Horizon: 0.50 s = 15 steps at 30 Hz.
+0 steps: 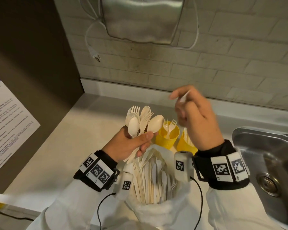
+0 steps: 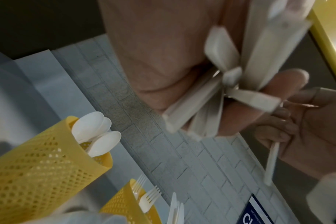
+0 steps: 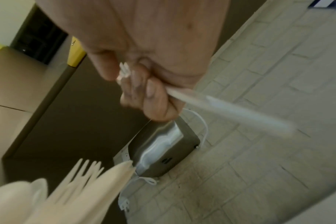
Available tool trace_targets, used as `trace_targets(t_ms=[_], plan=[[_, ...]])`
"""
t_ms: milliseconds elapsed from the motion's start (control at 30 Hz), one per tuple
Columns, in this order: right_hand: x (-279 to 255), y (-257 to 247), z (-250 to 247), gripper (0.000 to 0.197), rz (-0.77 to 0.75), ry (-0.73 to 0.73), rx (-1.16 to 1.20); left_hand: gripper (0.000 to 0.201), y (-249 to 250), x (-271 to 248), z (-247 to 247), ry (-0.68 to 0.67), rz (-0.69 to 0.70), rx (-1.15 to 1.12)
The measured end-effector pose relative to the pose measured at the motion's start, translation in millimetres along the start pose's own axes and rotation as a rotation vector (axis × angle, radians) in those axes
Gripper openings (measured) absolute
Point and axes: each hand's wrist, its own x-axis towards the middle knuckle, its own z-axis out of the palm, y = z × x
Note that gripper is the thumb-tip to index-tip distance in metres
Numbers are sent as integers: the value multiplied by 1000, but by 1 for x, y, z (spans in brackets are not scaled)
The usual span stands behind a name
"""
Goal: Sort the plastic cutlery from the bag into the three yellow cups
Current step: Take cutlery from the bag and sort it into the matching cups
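Note:
My left hand (image 1: 144, 143) grips a fanned bundle of white spoons and forks (image 1: 140, 122) above the bag; their handles (image 2: 197, 103) cross my palm. My right hand (image 1: 179, 103), raised over the cups and blurred, holds a single white fork (image 3: 230, 106) in curled fingers, tines by the thumb. The white plastic bag (image 1: 165, 211) stands between my wrists, packed with cutlery (image 1: 150, 180). One yellow cup (image 2: 44, 163) holds spoons. The middle yellow cup (image 1: 167, 138) holds forks. The right yellow cup (image 1: 184, 143) holds knives and is partly behind my right wrist.
A steel sink (image 1: 264, 146) lies at the right of the counter. A metal wall unit (image 1: 143, 19) hangs above, with a loose cord and plug (image 1: 95, 55). A dark cabinet side with a printed notice (image 1: 7, 122) bounds the left. The brick wall runs behind the cups.

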Motion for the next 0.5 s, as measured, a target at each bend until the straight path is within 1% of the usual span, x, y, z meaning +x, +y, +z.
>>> trace_targets(t_ms=[67, 100, 233, 300, 333, 367, 433, 467, 500], plan=[[-5, 1, 5, 32, 65, -181, -103, 35, 0, -1, 0, 19, 4, 12], [-7, 2, 7, 35, 83, -230, -140, 34, 1, -1, 1, 27, 7, 18], [-12, 4, 13, 37, 114, -251, -244, 25, 5, -5, 2, 39, 21, 62], [-14, 3, 14, 42, 91, -279, -313, 28, 6, -6, 2, 57, 18, 93], [-14, 2, 15, 41, 55, -275, -331, 31, 7, -6, 2, 69, 13, 105], [-13, 3, 16, 35, 7, -256, -349, 31, 7, -6, 3, 70, 12, 117], [-12, 6, 18, 18, -77, -206, -397, 18, 9, -7, 5, 31, 27, 122], [-11, 9, 19, 12, -91, -192, -407, 13, 10, -8, 6, 10, 38, 118], [-10, 11, 19, 9, -89, -186, -400, 14, 11, -8, 8, -3, 45, 125]])
